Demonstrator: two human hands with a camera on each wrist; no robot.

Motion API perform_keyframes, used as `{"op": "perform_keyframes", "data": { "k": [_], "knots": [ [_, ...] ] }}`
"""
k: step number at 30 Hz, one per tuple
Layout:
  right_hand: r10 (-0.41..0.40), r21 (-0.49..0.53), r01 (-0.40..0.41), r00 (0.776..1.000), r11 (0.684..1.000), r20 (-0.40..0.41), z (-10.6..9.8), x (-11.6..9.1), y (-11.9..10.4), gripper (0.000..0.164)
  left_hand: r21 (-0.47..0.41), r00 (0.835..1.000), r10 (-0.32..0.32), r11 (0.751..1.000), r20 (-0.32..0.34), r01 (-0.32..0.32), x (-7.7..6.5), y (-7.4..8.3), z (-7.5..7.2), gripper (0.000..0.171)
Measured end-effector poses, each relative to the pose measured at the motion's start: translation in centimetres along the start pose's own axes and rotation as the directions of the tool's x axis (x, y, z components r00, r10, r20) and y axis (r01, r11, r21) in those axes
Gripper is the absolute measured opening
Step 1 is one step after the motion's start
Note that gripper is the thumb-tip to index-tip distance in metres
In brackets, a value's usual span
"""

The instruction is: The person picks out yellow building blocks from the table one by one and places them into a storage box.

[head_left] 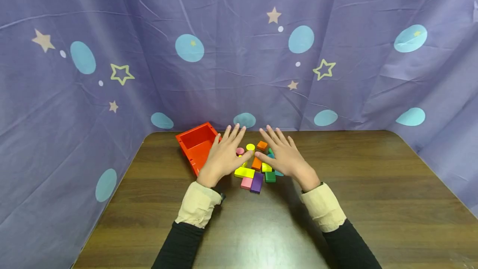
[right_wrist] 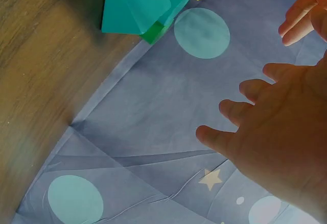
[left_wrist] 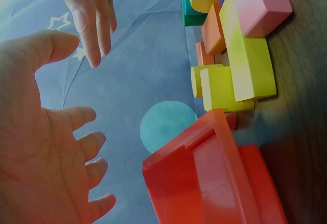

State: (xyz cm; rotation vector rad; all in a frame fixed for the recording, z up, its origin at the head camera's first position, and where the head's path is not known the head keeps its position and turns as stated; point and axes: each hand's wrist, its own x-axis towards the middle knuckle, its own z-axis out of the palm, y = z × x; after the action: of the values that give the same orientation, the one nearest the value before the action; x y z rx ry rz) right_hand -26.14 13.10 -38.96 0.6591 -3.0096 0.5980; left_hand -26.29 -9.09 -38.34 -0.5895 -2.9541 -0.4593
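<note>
On my feed: a loose cluster of coloured blocks (head_left: pixel 257 164), the left hand (head_left: pixel 225 155) spread by its left side, the right hand (head_left: pixel 286 160) by its right. At the near edge I see a purple block (head_left: pixel 256 183) just beside a pink block (head_left: pixel 246 183); behind the pink, a long yellow bar (head_left: pixel 244 172) lies flat. Green block (head_left: pixel 270 177) right of these. Yellow cylinder (head_left: pixel 250 147) stands upright farther back. Open red box (head_left: pixel 199 149), angled, left of the cluster, partly hidden by a hand.

Blocks (head_left: pixel 257 163) on the table (head_left: pixel 373 186) — tray (head_left: pixel 198 147) left of them, curtain (head_left: pixel 239 86) behind
</note>
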Motion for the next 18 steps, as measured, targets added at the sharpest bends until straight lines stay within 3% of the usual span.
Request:
{"op": "perform_keyframes", "data": {
  "k": [11,18],
  "knots": [
    [0.023,-0.012,-0.023,1.000,1.000,0.018,0.28,0.13,0.39,0.082,-0.002,0.998,-0.014,1.000,0.058,0.014,-0.21,-0.24,0.18,0.087],
    [0.022,-0.010,-0.022,1.000,1.000,0.016,0.15,0.11,0.30,0.081,-0.015,0.999,-0.009,1.000,0.050,0.010,0.01,-0.36,0.34,0.085]
  ]
}}
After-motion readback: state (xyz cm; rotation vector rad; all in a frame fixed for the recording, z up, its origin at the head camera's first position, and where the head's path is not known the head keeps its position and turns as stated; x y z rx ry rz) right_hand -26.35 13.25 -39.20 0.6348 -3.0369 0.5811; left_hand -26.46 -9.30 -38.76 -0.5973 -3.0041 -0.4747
